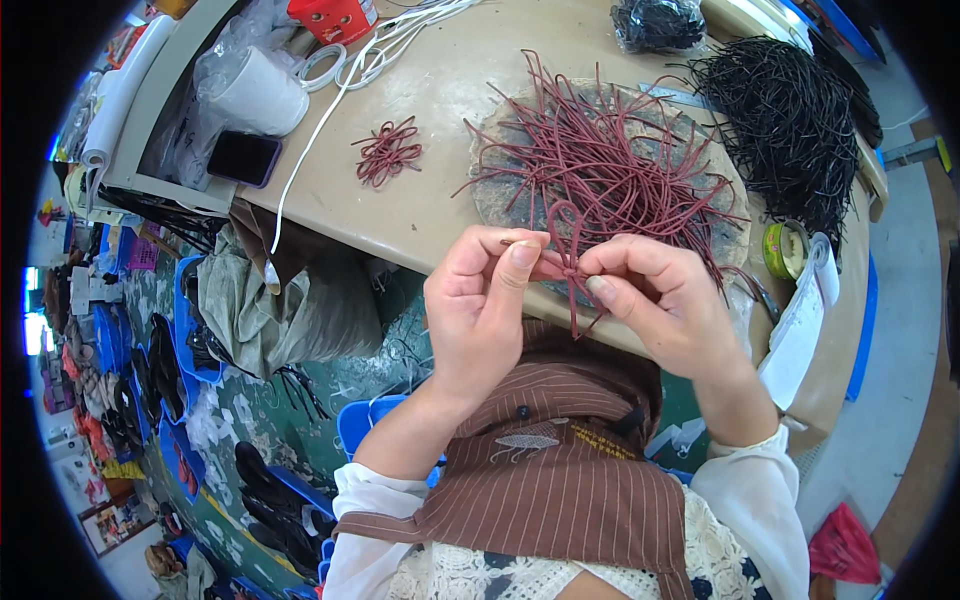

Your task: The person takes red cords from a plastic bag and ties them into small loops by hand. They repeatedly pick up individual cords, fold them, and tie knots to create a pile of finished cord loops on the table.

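A dark red cord tied into a looped bow is stretched between my two hands at the table's near edge. My left hand is closed, pinching the cord between thumb and forefinger. On the other side, my right hand is closed too, its thumb and fingertips gripping the bow beside the knot. One loop stands up and loose ends hang below. Just beyond my hands, a heap of dark red cords covers much of a worn round board. A small pile of tied red bows lies to the left.
A thick bundle of black cords lies at the right, near a green-yellow tape roll and scissors. Leftward are a phone, a white cup and a white cable. A red tub stands farther back.
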Action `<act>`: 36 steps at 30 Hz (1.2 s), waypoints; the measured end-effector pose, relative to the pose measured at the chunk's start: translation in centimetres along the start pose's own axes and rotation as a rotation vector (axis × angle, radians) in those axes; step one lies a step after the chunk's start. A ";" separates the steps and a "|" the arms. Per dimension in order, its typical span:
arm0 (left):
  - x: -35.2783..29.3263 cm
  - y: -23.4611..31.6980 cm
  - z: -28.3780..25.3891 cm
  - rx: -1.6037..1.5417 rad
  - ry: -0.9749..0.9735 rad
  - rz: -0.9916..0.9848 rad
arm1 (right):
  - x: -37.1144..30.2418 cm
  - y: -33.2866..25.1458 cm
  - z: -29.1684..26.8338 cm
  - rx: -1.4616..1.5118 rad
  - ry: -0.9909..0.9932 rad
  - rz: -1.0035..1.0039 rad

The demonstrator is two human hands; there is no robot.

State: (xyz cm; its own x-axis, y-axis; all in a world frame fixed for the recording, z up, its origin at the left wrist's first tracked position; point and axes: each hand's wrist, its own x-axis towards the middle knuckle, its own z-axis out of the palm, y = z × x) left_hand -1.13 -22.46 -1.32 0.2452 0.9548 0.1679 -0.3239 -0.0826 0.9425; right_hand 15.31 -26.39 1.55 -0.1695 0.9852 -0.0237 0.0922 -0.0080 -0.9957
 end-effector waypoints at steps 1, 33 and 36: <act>0.2 0.3 -0.4 -0.085 -0.120 -0.138 | 0.5 -0.6 -1.1 -0.171 -0.066 -0.087; 3.6 3.7 -0.3 -0.233 -0.567 -0.945 | -2.1 1.1 -0.6 0.697 0.133 0.039; 3.7 4.0 -0.3 -0.218 -0.570 -0.971 | -2.2 1.3 -0.8 0.781 0.091 0.061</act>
State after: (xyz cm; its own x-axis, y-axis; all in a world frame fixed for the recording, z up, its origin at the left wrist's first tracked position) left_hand -1.74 -19.19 2.96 0.8382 0.3161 -0.4443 0.0906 0.7228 0.6851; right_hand 16.56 -28.43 0.40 -0.1024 0.9891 -0.1060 -0.6233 -0.1468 -0.7681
